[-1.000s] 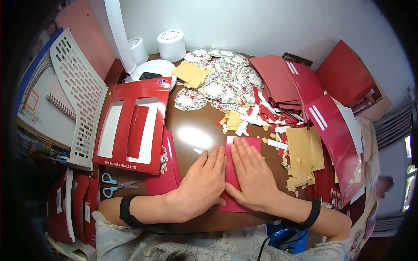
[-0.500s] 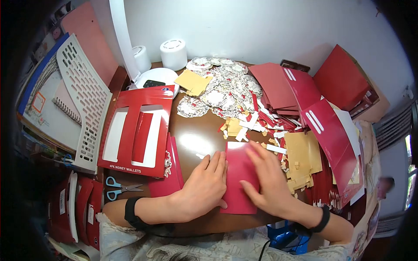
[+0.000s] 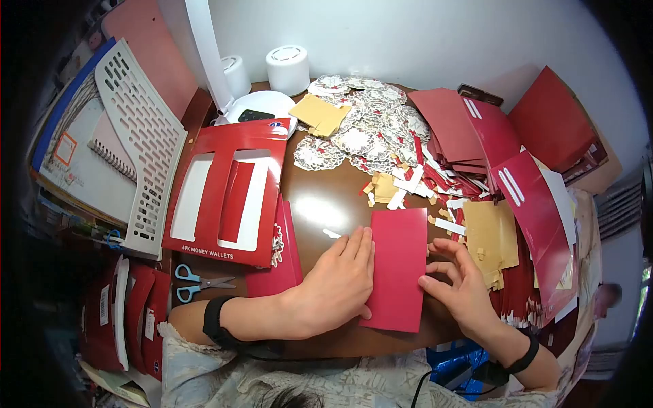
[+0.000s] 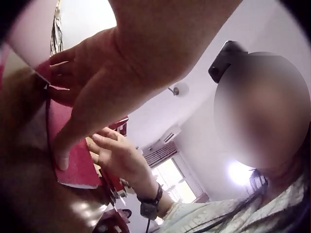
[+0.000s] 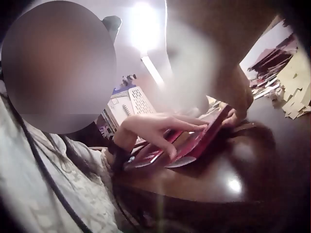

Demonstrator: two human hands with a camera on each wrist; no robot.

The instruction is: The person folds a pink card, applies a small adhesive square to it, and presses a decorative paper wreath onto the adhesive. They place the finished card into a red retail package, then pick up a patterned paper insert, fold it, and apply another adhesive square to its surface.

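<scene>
A folded pink-red card (image 3: 398, 268) lies on the brown table in front of the person. On its left edge rests the left hand (image 3: 333, 279), fingers straight and together. At the card's right edge the right hand (image 3: 466, 294) has bent fingers, with the thumb over the edge. In the left wrist view, the left hand (image 4: 99, 82) lies across the card (image 4: 80, 167), and the right hand (image 4: 119, 158) is at the far edge. The right wrist view shows the left hand (image 5: 153, 128) on the card (image 5: 197, 145); the right fingers are partly hidden in shadow.
Left stand a red money-wallet package (image 3: 224, 190), blue-handled scissors (image 3: 197, 282) and more pink-red cards (image 3: 291, 234). Patterned paper cutouts (image 3: 360, 122) are heaped at the back. To the right are paper scraps (image 3: 408, 183), yellow paper (image 3: 490, 234) and red folders (image 3: 534, 211).
The right hand has lifted off the card's top and moved right to its edge, its fingers bending. The left hand has stayed on the left edge. The head view has shifted slightly.
</scene>
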